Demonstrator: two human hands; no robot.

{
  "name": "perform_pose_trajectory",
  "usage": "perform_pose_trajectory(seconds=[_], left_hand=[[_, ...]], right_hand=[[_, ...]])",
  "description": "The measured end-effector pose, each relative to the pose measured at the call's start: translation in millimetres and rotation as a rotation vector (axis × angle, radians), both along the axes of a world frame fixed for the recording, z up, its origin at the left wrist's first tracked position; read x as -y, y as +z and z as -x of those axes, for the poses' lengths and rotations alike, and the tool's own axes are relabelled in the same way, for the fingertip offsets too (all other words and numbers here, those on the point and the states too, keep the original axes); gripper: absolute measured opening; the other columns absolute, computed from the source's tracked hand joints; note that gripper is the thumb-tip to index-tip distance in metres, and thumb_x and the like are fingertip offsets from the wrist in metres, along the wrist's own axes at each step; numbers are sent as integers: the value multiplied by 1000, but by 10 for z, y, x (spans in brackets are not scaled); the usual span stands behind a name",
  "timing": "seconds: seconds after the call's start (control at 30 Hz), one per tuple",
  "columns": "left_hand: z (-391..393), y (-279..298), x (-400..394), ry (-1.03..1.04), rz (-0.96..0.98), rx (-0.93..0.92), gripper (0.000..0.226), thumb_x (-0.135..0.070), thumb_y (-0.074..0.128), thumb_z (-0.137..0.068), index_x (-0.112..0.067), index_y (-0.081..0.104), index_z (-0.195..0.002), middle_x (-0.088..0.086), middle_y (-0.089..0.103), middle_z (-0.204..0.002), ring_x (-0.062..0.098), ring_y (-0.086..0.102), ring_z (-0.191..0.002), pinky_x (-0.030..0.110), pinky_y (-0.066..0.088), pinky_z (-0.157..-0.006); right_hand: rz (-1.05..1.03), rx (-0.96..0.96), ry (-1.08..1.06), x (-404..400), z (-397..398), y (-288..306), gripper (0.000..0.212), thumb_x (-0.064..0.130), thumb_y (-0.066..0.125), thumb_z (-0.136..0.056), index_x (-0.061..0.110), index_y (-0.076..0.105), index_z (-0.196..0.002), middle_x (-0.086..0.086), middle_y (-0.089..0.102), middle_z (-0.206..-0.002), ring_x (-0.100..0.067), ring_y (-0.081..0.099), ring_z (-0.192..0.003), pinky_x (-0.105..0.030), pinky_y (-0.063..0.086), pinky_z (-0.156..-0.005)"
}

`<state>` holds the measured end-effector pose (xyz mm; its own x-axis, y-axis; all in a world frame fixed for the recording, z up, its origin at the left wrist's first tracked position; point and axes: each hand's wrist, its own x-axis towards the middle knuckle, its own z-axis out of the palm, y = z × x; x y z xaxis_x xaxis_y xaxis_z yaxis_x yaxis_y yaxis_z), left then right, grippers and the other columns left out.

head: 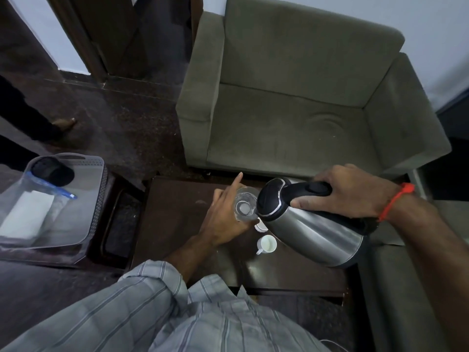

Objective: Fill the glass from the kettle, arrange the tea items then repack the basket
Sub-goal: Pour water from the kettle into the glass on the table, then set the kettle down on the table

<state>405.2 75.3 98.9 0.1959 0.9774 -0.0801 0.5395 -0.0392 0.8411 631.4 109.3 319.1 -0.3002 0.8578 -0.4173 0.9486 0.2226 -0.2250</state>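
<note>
Right hand (352, 191) wrapped tight round the black handle of the steel kettle (304, 224), tipped left toward the glass (245, 205). Left hand (223, 214) gripping that glass above the dark table (177, 212). White cup (266, 244) near. Grey basket (97, 189) far left.

No text, label, brand, number or sign can be read anywhere. The steel kettle (309, 224) gripped by the right hand (355, 191) is seen to bear no legible marking, and nothing is legible on the glass (245, 208) held in the left hand (223, 219).
</note>
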Motion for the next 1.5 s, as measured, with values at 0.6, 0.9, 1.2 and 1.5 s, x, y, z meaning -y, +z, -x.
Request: perform_pose_trajectory(seconds=[0.6,0.9,1.2,1.5], left_hand=[[246,-167,88,112,-16,-57,118,-57,71,-62,-46,7,-161,-29,49,-136,15,44,-112,47,53,-93],[475,-263,145,176,33,-145,121,-61,82,-66,-46,6,-159,-19,51,-134,17,46,-121,42,49,-99],[801,-487,4,256,95,-238,117,-61,79,-65,-40,14,-159,-14,49,-141,24,46,-124,47,50,-95],[1048,-1149,-382,211,210,-332,115,-46,87,-71,-31,16,-161,-5,42,-151,29,45,-134,52,50,-102]], right_hand=[[199,-278,-97,246,-455,-639,51,72,65,-72,23,67,-85,-1,70,-77,-18,66,-76,-36,53,-74],[324,-844,-508,487,-603,-1357,57,59,81,-73,9,70,-97,-8,71,-87,-18,65,-83,-43,51,-81],[465,-1001,-824,558,-88,-2038,14,41,76,-78,29,71,-83,6,67,-75,-11,68,-76,-53,58,-83],[396,-1239,-1231,315,632,-2933,5,18,67,-94,22,70,-93,2,62,-77,-9,65,-78,-37,61,-78]])
